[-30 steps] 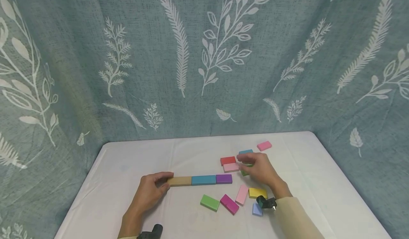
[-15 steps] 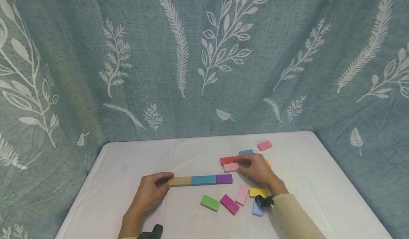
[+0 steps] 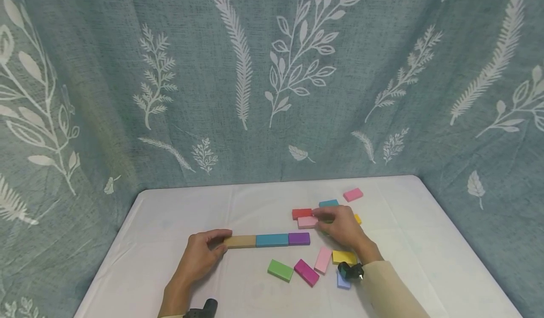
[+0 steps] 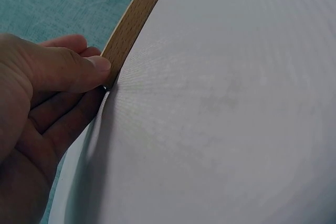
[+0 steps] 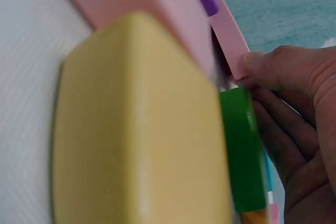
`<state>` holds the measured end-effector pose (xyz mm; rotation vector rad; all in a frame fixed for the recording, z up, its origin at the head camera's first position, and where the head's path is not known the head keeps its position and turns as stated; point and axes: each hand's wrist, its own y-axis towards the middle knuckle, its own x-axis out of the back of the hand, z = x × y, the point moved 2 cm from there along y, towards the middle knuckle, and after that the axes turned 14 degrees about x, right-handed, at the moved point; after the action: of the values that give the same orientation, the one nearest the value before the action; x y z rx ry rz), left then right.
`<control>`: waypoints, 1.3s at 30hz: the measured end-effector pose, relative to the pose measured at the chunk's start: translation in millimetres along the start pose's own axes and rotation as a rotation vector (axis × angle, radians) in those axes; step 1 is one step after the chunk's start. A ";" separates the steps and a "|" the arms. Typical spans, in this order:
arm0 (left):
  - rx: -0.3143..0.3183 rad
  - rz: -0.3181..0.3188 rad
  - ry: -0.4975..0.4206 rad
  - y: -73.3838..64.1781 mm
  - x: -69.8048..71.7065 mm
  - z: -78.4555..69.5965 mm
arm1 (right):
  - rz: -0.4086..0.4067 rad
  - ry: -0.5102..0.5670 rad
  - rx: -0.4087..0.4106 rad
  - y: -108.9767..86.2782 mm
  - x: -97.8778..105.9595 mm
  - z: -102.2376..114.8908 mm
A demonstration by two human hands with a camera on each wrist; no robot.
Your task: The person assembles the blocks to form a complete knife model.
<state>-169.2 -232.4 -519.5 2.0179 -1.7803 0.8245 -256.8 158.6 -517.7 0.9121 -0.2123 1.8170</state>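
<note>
Across white cloth (image 3: 170,214), left grip (image 3: 200,257) pinches tan block (image 3: 240,242), right grip (image 3: 343,226) pinches pink block (image 3: 306,222).

I count three pink blocks (image 3: 323,260), three blue blocks (image 3: 272,240), two green blocks (image 3: 280,270), one yellow (image 3: 343,257), one orange (image 3: 358,219), one red (image 3: 301,213), one tan (image 3: 240,242), one purple (image 3: 299,239) and one magenta (image 3: 306,273). I also see two hands, one left hand (image 3: 203,256) and one right hand (image 3: 343,224).

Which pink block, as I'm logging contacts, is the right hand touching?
The pink block by the red block: the right hand touches its right end. The front pink block and the far pink block lie untouched.
</note>
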 end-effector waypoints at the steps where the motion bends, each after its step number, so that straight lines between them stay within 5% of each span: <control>1: -0.001 -0.001 0.002 -0.1 -0.1 -0.4 | -0.010 -0.001 -0.003 -0.7 1.0 0.6; 21: 0.005 0.004 0.003 -0.6 -1.0 -0.6 | -0.123 -0.014 -0.062 -47.6 22.9 -0.3; 39: 0.005 -0.003 -0.003 -0.3 -0.7 -0.9 | -0.126 -0.009 -0.150 -70.6 30.1 2.0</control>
<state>-169.2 -231.3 -519.2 2.0253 -1.7787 0.8262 -200.2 210.4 -514.7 0.8101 -0.2867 1.6579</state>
